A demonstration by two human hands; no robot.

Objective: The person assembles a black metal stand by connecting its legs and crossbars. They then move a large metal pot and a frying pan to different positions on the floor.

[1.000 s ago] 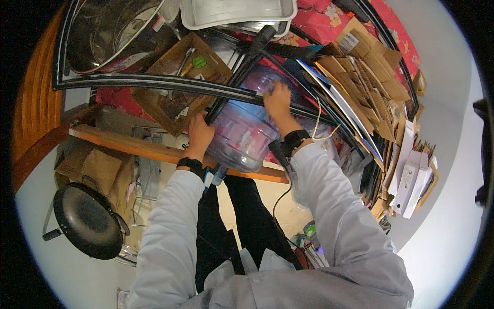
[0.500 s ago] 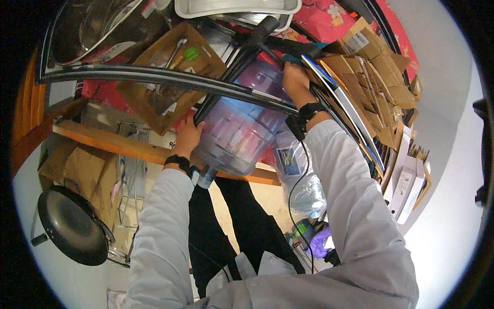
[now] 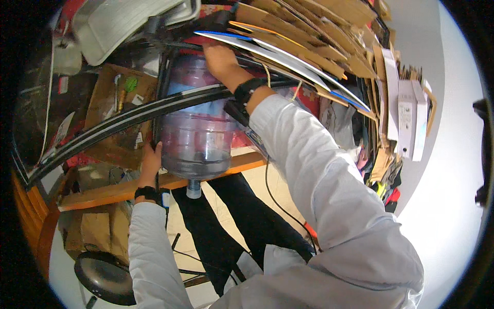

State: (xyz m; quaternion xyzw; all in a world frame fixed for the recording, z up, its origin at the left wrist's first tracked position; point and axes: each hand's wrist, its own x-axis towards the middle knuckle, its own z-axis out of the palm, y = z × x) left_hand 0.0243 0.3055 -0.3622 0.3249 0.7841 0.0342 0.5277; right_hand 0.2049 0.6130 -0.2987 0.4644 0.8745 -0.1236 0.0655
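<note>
A black metal frame [image 3: 193, 96] made of long bars lies across the table's contents. My left hand [image 3: 150, 164] is closed around the near end of its upright-running bar, left of a large clear water jug [image 3: 198, 147]. Farther off, my right hand [image 3: 220, 61] grips a black bar of the frame beside a white board with a blue edge [image 3: 278, 54]; its fingertips are partly hidden. The jug lies under the frame, its capped neck pointing toward me over the wooden table edge [image 3: 103, 194].
Left of the jug sits an open cardboard box [image 3: 105, 98] with small tools. Metal trays [image 3: 110, 33] lie at the far left. Flattened cardboard [image 3: 309, 26] is stacked far right, near a white box [image 3: 409, 118]. A black pan [image 3: 105, 278] and a cardboard carton [image 3: 95, 232] stand lower left.
The view has shifted, so the jug and box appear farther left. The frame has swung round, its diagonal bar now nearly upright in view. Both hands still hold it.
</note>
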